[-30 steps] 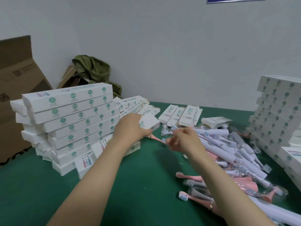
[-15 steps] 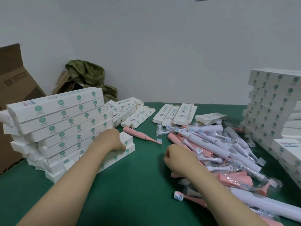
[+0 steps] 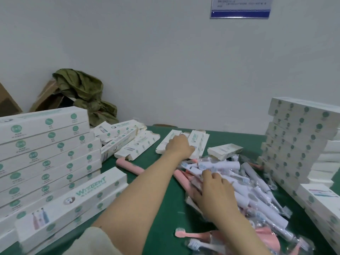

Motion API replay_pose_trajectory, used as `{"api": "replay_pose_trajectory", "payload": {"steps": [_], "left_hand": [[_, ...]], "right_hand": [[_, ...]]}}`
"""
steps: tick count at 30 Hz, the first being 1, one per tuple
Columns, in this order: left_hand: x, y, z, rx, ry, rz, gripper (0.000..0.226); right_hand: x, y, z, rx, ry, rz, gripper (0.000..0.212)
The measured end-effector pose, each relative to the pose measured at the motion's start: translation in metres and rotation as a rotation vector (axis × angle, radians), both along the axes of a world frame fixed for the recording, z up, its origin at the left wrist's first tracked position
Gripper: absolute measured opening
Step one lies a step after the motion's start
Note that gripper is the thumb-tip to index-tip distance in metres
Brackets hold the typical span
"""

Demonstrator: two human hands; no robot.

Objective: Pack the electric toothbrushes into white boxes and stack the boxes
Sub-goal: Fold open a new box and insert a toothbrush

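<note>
My left hand (image 3: 177, 146) reaches to the back middle of the table, its fingers curled over one of the flat white boxes (image 3: 196, 138) lying there. Spread fingers of my right hand (image 3: 215, 192) rest on the pile of wrapped white and pink toothbrushes (image 3: 257, 190). A bare pink toothbrush (image 3: 128, 167) lies left of my left forearm. Packed white boxes form a tall stack (image 3: 46, 144) at the left, with a shorter stack (image 3: 73, 196) in front of it.
Another tall stack of white boxes (image 3: 298, 137) stands at the right edge. More flat boxes (image 3: 139, 146) lie at the back left and a small white box (image 3: 224, 150) at the back. Behind the green table (image 3: 156, 218) sits a cardboard box under green cloth (image 3: 82, 92).
My left hand has left the box on the short left stack and moved right and back to the flat boxes. My right hand has opened and slid farther onto the toothbrush pile.
</note>
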State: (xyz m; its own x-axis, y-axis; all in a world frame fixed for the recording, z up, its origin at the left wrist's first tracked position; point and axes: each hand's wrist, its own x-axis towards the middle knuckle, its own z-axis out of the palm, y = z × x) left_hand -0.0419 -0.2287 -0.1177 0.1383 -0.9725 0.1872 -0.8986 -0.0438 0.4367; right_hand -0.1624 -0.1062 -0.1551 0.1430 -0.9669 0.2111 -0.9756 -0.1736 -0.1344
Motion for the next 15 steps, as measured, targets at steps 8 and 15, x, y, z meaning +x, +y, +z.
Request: {"api": "replay_pose_trajectory", "payload": {"steps": [8, 15], "left_hand": [[-0.005, -0.042, -0.018, 0.079, 0.073, -0.003, 0.026], [0.031, 0.005, 0.011, -0.325, 0.405, 0.088, 0.047]], "right_hand": [[0.002, -0.018, -0.002, 0.005, -0.034, -0.03, 0.045], [-0.002, -0.021, -0.004, 0.008, -0.044, -0.042, 0.042]]}}
